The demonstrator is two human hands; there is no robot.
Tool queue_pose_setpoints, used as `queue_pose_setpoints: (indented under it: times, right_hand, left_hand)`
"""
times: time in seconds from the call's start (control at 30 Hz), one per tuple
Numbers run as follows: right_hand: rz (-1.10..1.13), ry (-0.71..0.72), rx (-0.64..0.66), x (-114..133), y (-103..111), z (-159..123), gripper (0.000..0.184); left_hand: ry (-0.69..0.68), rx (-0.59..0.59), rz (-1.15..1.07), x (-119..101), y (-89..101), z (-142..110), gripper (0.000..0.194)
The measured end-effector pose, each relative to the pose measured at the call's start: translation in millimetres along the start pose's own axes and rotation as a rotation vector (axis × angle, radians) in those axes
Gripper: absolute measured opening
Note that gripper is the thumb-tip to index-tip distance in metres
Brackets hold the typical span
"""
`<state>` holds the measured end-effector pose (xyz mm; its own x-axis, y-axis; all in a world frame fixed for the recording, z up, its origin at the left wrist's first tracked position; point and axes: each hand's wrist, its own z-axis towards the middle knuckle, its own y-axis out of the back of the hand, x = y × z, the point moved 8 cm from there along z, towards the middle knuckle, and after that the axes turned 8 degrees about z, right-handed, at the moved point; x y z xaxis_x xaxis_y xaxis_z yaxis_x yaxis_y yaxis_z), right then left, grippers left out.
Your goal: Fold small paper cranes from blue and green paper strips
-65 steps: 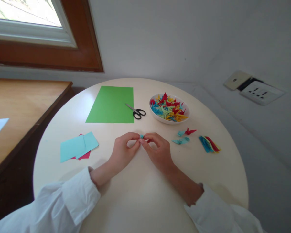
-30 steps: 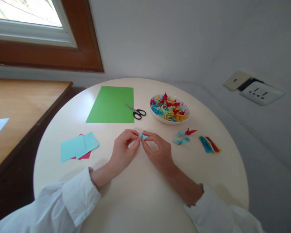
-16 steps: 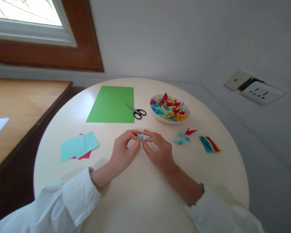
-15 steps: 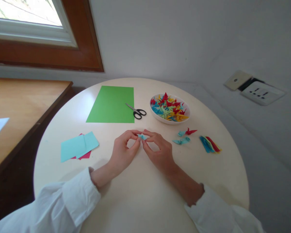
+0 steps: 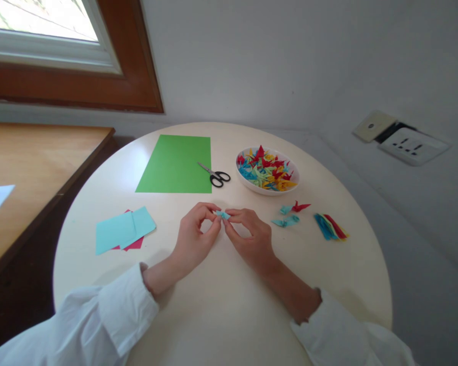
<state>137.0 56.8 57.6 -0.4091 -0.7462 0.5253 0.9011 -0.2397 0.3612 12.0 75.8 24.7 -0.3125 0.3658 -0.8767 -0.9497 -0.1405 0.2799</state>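
Fingers of my left hand and right hand pinch one small pale-blue paper fold — part-shaped, I'd judge. Small multicoloured paper birds look finished; flat pale-blue paper sheets don't.

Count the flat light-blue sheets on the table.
2 visible: the left sheet and the right sheet, overlapping on red paper left of the left hand. More may be hidden beneath.

Clothed in a loose white garment of soft cloth, long-sleeved and plain. Softly creased, with faint bluish shading, along the white left sleeve. Finished there with a broad, turned-back white cuff, ending near the wrist behind the bare left hand. Similarly wide at the white right sleeve, ending unevenly on the forearm, farther back from the bare right hand.
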Motion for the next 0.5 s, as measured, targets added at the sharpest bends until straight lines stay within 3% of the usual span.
queue_pose_setpoints:
  times: [0.5]
  right_hand:
    - [0.05,0.025,-0.014,1.0,0.9,-0.4,0.013]
  left_hand:
    - [0.073,-0.002,-0.087,0.7,-0.3,0.5,0.015]
